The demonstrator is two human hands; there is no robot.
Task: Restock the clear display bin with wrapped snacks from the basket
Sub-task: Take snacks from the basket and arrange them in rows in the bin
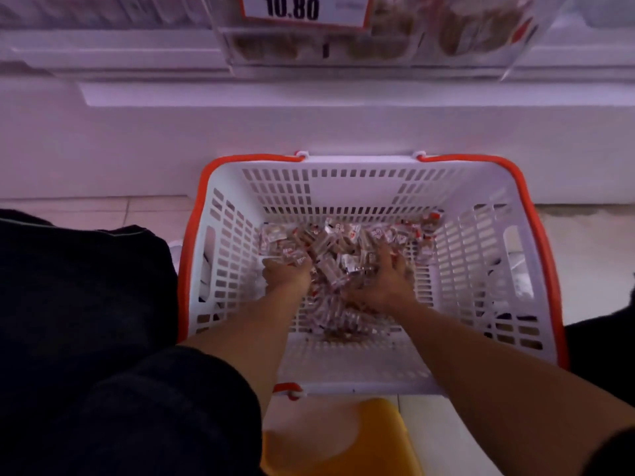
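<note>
Down on the floor sits a white basket [481, 242] with orange handles, and both hands are deep in the pile of wrapped snacks [343, 249]: the left hand [287, 273] curls around a bunch of them, and the right hand [385, 280] lies spread and pressed on the pile. Up above hangs the clear display bin [405, 42], blurry, with a white price tag [305, 10] that reads "10.80". A yellow thing [360, 441] sits near the person's dark sleeve [165, 407], and the tiny red words on the wrappers are too small to read.
</note>
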